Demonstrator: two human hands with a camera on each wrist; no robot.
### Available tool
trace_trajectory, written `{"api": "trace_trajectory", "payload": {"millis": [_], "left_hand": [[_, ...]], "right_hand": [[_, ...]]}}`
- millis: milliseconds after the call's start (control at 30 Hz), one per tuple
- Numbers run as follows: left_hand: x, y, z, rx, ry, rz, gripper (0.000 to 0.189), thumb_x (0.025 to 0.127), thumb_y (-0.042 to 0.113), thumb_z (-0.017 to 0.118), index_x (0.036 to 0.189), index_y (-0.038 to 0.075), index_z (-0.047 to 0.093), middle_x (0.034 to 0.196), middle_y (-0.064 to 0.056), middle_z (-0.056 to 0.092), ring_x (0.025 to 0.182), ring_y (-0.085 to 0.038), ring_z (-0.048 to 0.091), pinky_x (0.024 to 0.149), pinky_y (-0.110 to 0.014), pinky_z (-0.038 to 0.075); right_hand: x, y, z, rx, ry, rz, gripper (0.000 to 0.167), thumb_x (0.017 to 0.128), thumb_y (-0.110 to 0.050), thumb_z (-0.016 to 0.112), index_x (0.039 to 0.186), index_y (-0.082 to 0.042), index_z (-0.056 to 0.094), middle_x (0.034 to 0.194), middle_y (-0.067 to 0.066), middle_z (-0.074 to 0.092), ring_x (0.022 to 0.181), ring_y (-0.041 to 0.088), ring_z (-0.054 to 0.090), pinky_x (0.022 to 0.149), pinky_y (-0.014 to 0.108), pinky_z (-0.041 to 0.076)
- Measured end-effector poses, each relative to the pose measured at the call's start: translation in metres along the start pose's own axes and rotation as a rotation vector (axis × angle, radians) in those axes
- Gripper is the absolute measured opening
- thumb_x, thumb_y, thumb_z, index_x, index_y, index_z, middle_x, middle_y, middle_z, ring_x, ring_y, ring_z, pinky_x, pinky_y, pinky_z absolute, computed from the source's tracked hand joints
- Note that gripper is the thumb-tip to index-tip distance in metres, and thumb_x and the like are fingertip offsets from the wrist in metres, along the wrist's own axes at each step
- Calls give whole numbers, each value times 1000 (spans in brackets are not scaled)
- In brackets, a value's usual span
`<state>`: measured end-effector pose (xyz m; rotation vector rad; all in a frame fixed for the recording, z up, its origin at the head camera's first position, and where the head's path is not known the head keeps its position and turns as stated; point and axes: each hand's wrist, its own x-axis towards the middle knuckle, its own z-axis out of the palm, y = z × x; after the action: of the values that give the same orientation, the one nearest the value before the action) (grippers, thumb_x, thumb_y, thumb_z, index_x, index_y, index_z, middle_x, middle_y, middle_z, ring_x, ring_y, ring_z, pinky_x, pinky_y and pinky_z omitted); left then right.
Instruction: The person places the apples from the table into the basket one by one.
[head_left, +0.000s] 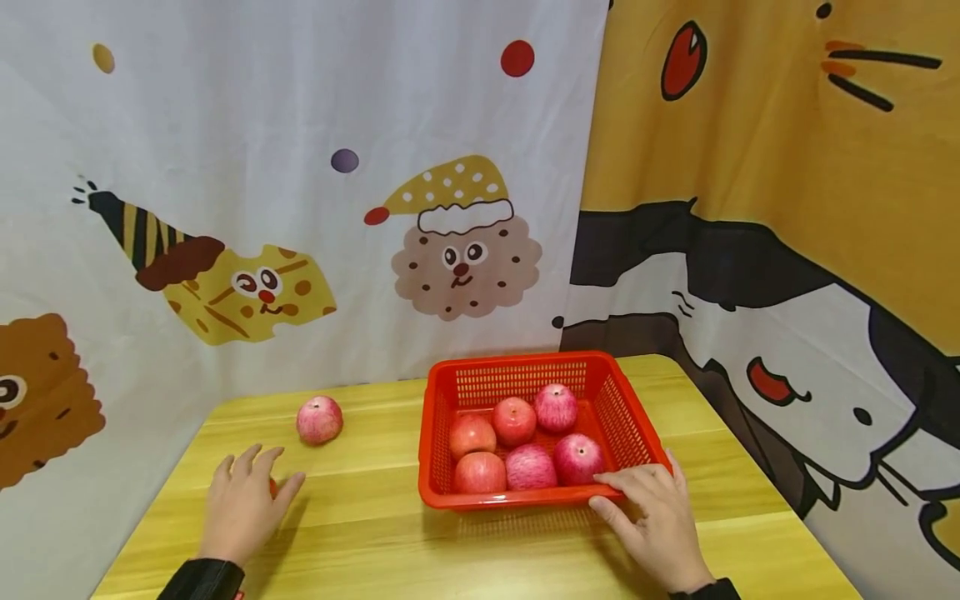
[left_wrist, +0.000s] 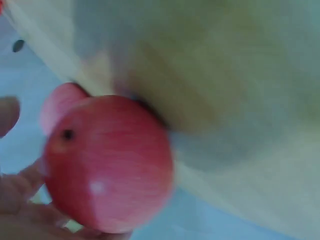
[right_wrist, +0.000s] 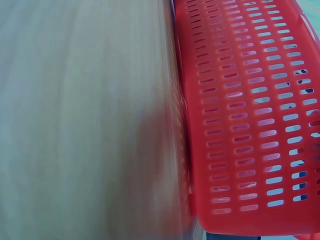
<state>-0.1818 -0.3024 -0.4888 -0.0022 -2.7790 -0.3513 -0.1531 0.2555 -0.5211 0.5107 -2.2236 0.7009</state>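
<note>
My left hand is over the left of the table, fingers spread and slightly bent, beside an apple it mostly hides in the head view. In the left wrist view that red apple is large, with fingers beside and behind it and the thumb apart from it. At the front right corner of a red plastic basket, my right hand holds the rim, thumb outside and fingers over the top. The right wrist view shows the slotted basket wall but no hand. Several apples lie in the basket.
Another apple sits near the table's back left edge. The wood-grain table is bordered behind by a white curtain with cartoon prints. A yellow cartoon curtain hangs along the right side.
</note>
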Motion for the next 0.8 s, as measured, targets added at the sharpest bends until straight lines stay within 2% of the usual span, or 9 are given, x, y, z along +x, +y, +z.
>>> {"api": "trace_trajectory", "payload": {"millis": [67,133,233,333,500,667,800], "left_hand": [[-4,-11,2,25,-59,-26,58,97,40,77,132,-5,67,139,-45,54,125,-67,48,107,-77,39],[-6,-18,5,50,-90,-30,56,95,39,80,130,-3,69,137,-45,54,116,-67,53,97,-77,45],[-8,-23,8,83,-85,-12,53,90,33,86,128,-1,70,134,-42,55,105,-64,56,83,-74,52],[-8,-25,9,105,-74,7,53,87,29,89,128,0,70,129,-40,57,99,-61,58,76,-72,54],[-7,-26,6,111,-88,25,54,88,30,88,128,0,70,127,-39,58,96,-59,57,74,-71,53],[-6,-31,5,76,-98,45,56,89,32,87,131,0,68,129,-41,56,97,-57,57,81,-70,51],[-5,-37,1,12,-147,-8,62,91,36,85,136,-2,65,128,-46,52,97,-58,57,83,-67,52]], "right_hand": [[0,0,0,0,1,1,32,77,-28,93,107,-24,82,101,-5,79,99,17,56,130,61,18],[0,0,-1,-1,1,-1,33,77,-28,93,107,-24,82,100,-5,79,99,17,56,129,62,18],[0,-1,-1,-4,1,-4,33,77,-28,93,108,-24,82,100,-5,79,99,18,56,130,61,18],[1,-2,-2,-8,3,-7,32,77,-28,93,108,-24,82,100,-5,79,99,18,56,130,60,18],[1,-3,-2,-9,13,-12,32,77,-28,93,108,-25,81,100,-6,79,99,17,56,129,62,18],[1,-2,-2,-8,20,-12,32,77,-29,93,108,-25,81,100,-6,79,99,17,56,128,63,19],[1,-1,-1,-5,13,-9,32,77,-29,93,107,-24,82,100,-5,79,99,17,56,129,62,18]]}}
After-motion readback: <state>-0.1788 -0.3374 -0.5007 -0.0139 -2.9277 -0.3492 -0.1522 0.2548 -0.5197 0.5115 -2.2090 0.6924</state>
